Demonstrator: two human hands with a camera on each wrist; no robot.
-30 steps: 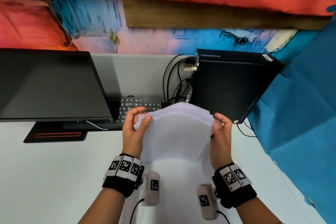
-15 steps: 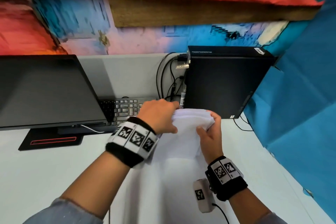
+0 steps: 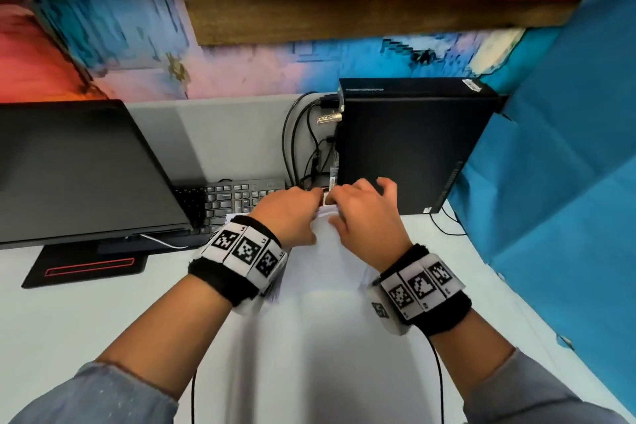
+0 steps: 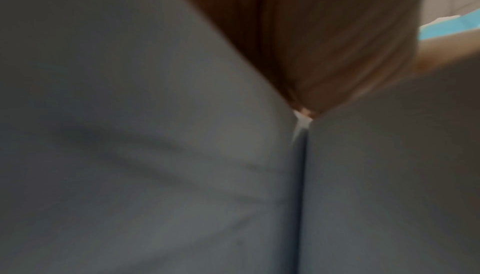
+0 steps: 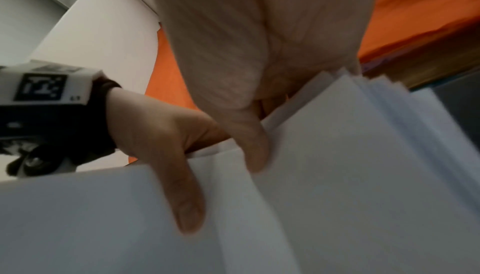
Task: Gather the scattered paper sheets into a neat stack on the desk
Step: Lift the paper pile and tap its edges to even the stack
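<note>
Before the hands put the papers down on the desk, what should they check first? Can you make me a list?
1. Left hand holds the white paper sheets: ok, thumb curled on them.
2. Right hand holds the sheets: ok.
3. Sheet edges lined up: not ok, fanned at the top corner in the right wrist view.
4. Pale desk below has room: ok.
5. Black keyboard and black computer box out of the way: cannot tell, they look close.

Office workstation: a white table (image 3: 86, 327) carries a dark monitor (image 3: 75, 169), a black keyboard (image 3: 237, 196) and an upright computer case (image 3: 409, 148) with cables.
</note>
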